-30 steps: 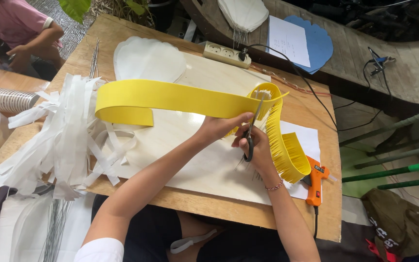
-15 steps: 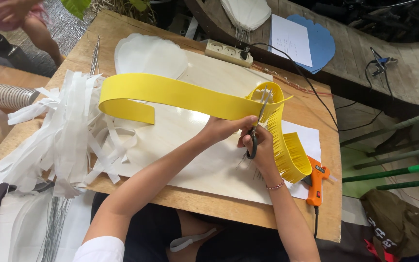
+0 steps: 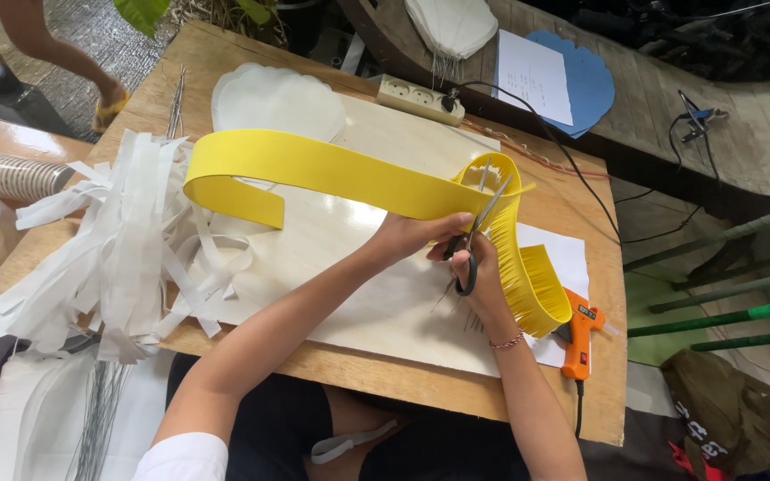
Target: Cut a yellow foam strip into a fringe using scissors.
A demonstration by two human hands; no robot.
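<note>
the right hand (image 3: 479,267) grips dark scissors (image 3: 474,236), fingers through the handles, blades parted at the edge of a long yellow strip (image 3: 331,174). the left hand (image 3: 412,236) pinches that strip beside the blades; its fingertips are hidden behind it. the strip arches above the wooden table (image 3: 385,361). white strips (image 3: 118,258) lie left, an orange glue gun (image 3: 578,334) right.

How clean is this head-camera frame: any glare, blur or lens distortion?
Head view: even daylight, soft shadows; mild sheen on the pale board; the yellow strip, scissors, left hand and right hand are sharp; straight table edges bow slightly, suggesting a wide-angle lens.
</note>
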